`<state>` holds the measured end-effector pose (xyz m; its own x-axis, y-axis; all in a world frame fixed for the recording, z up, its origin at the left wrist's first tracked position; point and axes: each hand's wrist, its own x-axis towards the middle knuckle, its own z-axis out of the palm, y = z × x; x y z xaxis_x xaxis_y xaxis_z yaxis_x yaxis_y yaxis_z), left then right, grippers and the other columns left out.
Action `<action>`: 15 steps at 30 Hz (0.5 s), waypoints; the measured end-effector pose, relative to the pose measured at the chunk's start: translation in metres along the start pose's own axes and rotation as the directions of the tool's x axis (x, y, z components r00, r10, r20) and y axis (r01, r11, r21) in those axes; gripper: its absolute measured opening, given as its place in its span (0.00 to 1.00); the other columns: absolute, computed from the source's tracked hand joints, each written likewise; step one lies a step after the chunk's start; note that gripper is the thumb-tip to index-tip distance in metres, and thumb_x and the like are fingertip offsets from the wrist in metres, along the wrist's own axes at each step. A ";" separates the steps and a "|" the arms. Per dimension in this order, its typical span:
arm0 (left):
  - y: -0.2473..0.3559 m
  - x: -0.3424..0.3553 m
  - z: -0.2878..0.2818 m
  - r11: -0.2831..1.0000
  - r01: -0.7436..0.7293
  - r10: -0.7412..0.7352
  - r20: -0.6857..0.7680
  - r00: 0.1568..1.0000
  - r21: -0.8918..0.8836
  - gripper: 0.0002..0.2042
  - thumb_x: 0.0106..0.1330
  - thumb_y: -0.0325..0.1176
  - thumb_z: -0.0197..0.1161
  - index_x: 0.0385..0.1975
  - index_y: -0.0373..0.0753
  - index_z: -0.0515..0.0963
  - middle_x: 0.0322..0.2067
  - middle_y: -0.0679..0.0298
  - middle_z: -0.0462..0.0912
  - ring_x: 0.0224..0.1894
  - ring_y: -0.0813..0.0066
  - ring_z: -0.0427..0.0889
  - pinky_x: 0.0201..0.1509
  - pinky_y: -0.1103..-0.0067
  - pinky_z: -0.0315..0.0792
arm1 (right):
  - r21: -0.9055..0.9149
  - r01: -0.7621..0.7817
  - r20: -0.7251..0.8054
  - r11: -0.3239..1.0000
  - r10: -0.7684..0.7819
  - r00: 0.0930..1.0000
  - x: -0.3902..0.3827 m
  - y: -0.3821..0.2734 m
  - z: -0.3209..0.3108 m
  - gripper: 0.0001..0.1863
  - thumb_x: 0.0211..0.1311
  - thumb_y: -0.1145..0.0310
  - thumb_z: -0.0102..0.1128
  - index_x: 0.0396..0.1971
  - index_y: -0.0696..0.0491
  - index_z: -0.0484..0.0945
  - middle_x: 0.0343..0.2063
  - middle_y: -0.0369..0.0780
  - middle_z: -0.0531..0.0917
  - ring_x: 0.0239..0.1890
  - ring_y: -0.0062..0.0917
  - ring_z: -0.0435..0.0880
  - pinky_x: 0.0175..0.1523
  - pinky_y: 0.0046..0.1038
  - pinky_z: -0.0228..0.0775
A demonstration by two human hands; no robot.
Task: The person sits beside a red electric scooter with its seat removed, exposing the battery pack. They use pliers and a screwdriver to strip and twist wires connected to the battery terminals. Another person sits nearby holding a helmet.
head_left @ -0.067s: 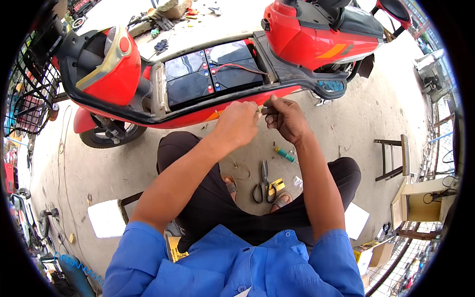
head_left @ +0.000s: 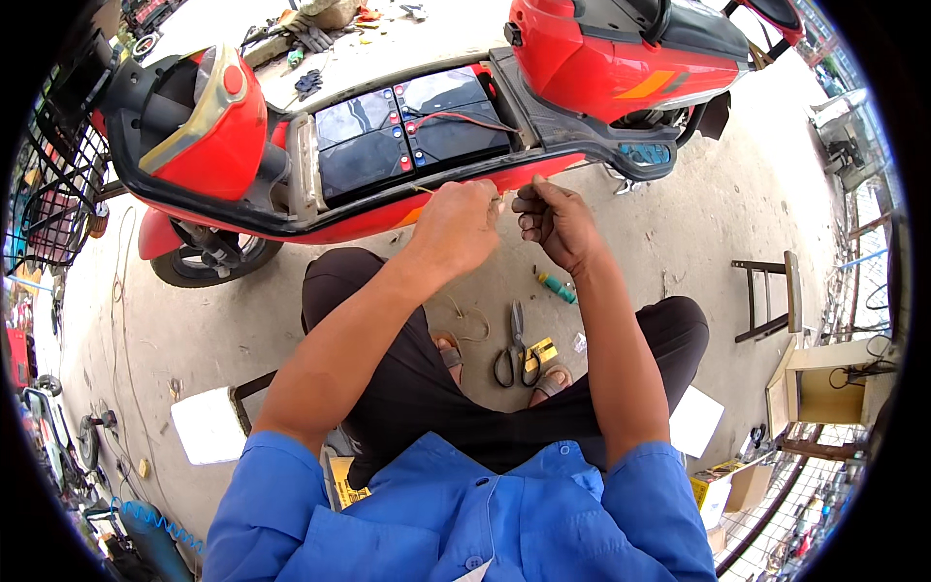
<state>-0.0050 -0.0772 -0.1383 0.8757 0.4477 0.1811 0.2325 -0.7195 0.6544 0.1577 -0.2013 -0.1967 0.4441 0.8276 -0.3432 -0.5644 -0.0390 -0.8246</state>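
Observation:
A red electric scooter [head_left: 601, 58] stands across the view with its floor panel off, showing several black batteries [head_left: 407, 131] joined by red leads. Just in front of the footboard edge, my left hand [head_left: 456, 225] and my right hand [head_left: 555, 221] meet. Both pinch the ends of a thin wire [head_left: 499, 197] between fingertips. I sit low with knees apart.
Black-handled scissors [head_left: 514, 354], a small yellow item [head_left: 541, 351] and a green-handled screwdriver [head_left: 557, 286] lie on the concrete between my feet. Loose wire [head_left: 470, 325] curls nearby. A wire basket [head_left: 53, 204] hangs at the scooter's front. A wooden stool [head_left: 771, 296] stands right.

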 end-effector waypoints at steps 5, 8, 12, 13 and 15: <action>0.003 0.002 0.000 0.992 -0.013 -0.001 -0.101 0.995 -0.129 0.08 0.69 0.29 0.59 0.32 0.29 0.78 0.22 0.47 0.78 0.25 0.52 0.79 0.32 0.66 0.71 | -0.834 -0.388 -0.297 0.392 0.273 0.915 0.009 0.125 -0.064 0.13 0.56 0.71 0.58 0.38 0.64 0.81 0.31 0.51 0.87 0.28 0.36 0.88 0.36 0.35 0.82; 0.003 0.005 0.001 0.969 0.015 -0.036 -0.080 0.996 -0.246 0.08 0.71 0.29 0.57 0.32 0.30 0.76 0.19 0.58 0.75 0.23 0.70 0.75 0.30 0.72 0.69 | -0.944 -0.315 -0.329 -0.096 0.298 0.896 -0.008 0.186 -0.081 0.12 0.53 0.72 0.59 0.32 0.64 0.84 0.28 0.51 0.87 0.29 0.36 0.89 0.34 0.36 0.82; 0.007 0.008 0.003 0.901 0.069 -0.083 -0.014 0.996 -0.429 0.08 0.73 0.30 0.55 0.34 0.31 0.74 0.21 0.67 0.74 0.25 0.80 0.72 0.32 0.76 0.70 | -0.930 -0.187 -0.295 -0.316 0.339 0.893 0.006 0.265 -0.123 0.17 0.54 0.63 0.62 0.42 0.55 0.85 0.48 0.50 0.85 0.52 0.39 0.85 0.54 0.39 0.78; 0.009 0.009 0.001 0.877 0.078 -0.088 0.001 0.996 -0.474 0.08 0.74 0.30 0.55 0.34 0.31 0.74 0.21 0.67 0.74 0.25 0.80 0.72 0.32 0.77 0.70 | -0.930 -0.190 -0.288 -0.315 0.303 0.908 0.008 0.273 -0.127 0.17 0.54 0.63 0.61 0.42 0.55 0.85 0.48 0.50 0.85 0.52 0.39 0.85 0.54 0.39 0.78; 0.011 0.009 -0.001 0.860 0.096 -0.084 0.045 0.995 -0.502 0.08 0.75 0.30 0.54 0.36 0.32 0.74 0.24 0.67 0.75 0.28 0.80 0.73 0.35 0.78 0.71 | -0.928 -0.209 -0.287 -0.309 0.231 0.930 0.007 0.277 -0.129 0.18 0.55 0.63 0.61 0.43 0.54 0.85 0.48 0.50 0.85 0.52 0.39 0.85 0.55 0.38 0.78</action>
<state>0.0053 -0.0807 -0.1285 0.8713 0.4821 0.0919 0.0712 -0.3094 0.9483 0.0943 -0.2785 -0.4855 0.4823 0.6002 -0.6381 0.7269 -0.6807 -0.0909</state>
